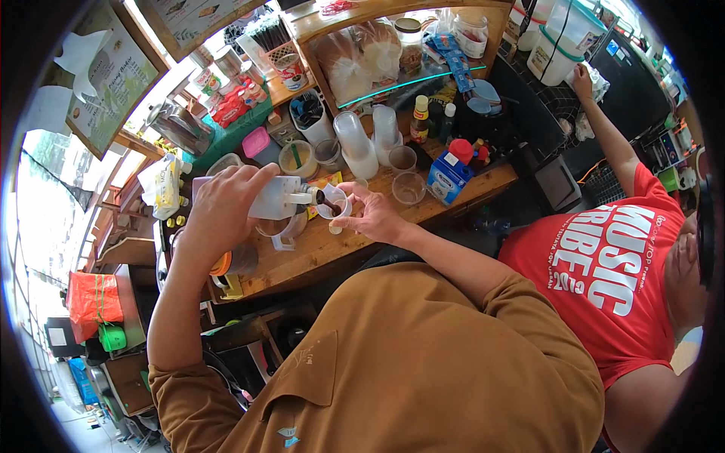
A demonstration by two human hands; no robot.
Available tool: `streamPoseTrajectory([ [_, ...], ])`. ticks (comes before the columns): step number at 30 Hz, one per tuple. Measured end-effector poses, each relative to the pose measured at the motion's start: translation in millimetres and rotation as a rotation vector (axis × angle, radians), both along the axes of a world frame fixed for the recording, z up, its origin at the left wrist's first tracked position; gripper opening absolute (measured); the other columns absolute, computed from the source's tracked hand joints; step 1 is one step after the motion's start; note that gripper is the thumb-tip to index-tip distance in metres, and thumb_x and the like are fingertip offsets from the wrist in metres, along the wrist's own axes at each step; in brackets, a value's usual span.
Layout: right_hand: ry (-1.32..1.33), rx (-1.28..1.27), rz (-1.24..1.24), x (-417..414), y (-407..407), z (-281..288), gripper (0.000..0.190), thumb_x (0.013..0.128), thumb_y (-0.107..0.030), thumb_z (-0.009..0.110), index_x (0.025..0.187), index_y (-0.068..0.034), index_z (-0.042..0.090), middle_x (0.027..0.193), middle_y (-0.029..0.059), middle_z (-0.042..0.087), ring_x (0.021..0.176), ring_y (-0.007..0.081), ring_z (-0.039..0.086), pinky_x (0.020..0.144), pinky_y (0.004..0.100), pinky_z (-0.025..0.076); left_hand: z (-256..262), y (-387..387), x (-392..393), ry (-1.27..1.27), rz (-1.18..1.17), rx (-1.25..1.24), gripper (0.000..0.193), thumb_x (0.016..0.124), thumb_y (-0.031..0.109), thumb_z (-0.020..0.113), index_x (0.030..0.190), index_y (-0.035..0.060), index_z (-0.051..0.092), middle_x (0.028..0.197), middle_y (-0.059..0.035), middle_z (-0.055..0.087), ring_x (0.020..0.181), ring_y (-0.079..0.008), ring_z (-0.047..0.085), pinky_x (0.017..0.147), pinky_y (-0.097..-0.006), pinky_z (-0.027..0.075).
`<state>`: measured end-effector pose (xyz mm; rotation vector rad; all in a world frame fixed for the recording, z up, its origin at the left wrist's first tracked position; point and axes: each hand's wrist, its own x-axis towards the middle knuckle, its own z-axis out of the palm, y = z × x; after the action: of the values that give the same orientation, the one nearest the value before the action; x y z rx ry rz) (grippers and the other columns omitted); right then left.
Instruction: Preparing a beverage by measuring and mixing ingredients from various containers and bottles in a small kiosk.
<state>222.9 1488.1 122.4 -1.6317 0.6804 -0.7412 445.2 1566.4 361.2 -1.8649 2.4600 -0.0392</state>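
Note:
My left hand [235, 189] grips a translucent white plastic jug [277, 197], tipped on its side with the mouth pointing right. Dark brown liquid [329, 205] runs from the mouth into a small clear plastic cup [338, 195]. That cup is held between the fingers and thumb of my right hand [376, 210], tilted toward the jug. Beneath the jug, a clear plastic pitcher [283, 240] with a handle stands on the wooden counter [323, 255], partly hidden. Two clear plastic cups, one nearer [408, 188] and one farther [402, 159], stand right of my right hand.
Stacked plastic cups [357, 144], a tub [297, 158] and a sauce bottle [419, 119] line the counter's back. A blue-and-white carton [448, 178] stands at right. An orange-lidded jar [235, 260] is near my left forearm. A person in a red shirt [589, 255] is close on my right.

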Motion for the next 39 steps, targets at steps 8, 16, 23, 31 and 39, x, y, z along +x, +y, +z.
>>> streamPoseTrajectory([
  [8,-0.095,0.121,0.081,6,6,-1,0.069,0.084,-0.03,0.089,0.142,-0.015,0.054,0.094,0.0062,0.069,0.068,0.0097,0.064,0.058,0.0268,0.054,5,3,5,0.011,0.009,-0.004,0.067,0.07,-0.005,0.074,0.133,0.0097,0.059,0.116,-0.0137,0.068,0.116,-0.0361,0.063,0.099,-0.0474,0.051],
  [16,-0.097,0.222,0.097,11,8,-5,0.072,0.084,-0.03,0.089,0.145,-0.015,0.052,0.101,0.0063,0.067,0.067,0.0104,0.064,0.058,0.0271,0.055,-1,4,9,0.075,0.028,-0.028,0.069,0.068,-0.005,0.075,0.132,0.0095,0.058,0.118,-0.0142,0.068,0.114,-0.0375,0.064,0.098,-0.0472,0.052],
  [23,-0.098,0.348,0.135,-3,8,5,0.072,0.082,-0.034,0.09,0.142,-0.013,0.056,0.098,0.008,0.07,0.083,0.0134,0.068,0.072,0.0318,0.057,-78,21,24,0.514,0.138,-0.05,0.066,0.069,0.006,0.085,0.13,0.0081,0.058,0.115,-0.0178,0.07,0.108,-0.0398,0.067,0.094,-0.0473,0.053],
  [31,0.003,0.331,0.112,-12,7,-70,0.074,0.085,-0.021,0.088,0.148,-0.013,0.051,0.104,0.0064,0.067,0.074,0.009,0.063,0.063,0.0247,0.055,-210,50,13,1.014,0.382,0.043,0.069,0.068,0.006,0.09,0.129,0.0052,0.059,0.111,-0.0167,0.073,0.105,-0.0317,0.072,0.093,-0.0395,0.055],
  [39,0.028,0.499,0.183,-10,11,-108,0.073,0.087,-0.014,0.085,0.15,-0.013,0.049,0.111,0.0061,0.066,0.071,0.0066,0.06,0.062,0.0238,0.055,-280,75,0,1.289,0.576,0.12,0.065,0.074,0.001,0.087,0.131,0.0045,0.057,0.115,-0.0075,0.07,0.11,-0.0142,0.066,0.099,-0.0317,0.052],
])
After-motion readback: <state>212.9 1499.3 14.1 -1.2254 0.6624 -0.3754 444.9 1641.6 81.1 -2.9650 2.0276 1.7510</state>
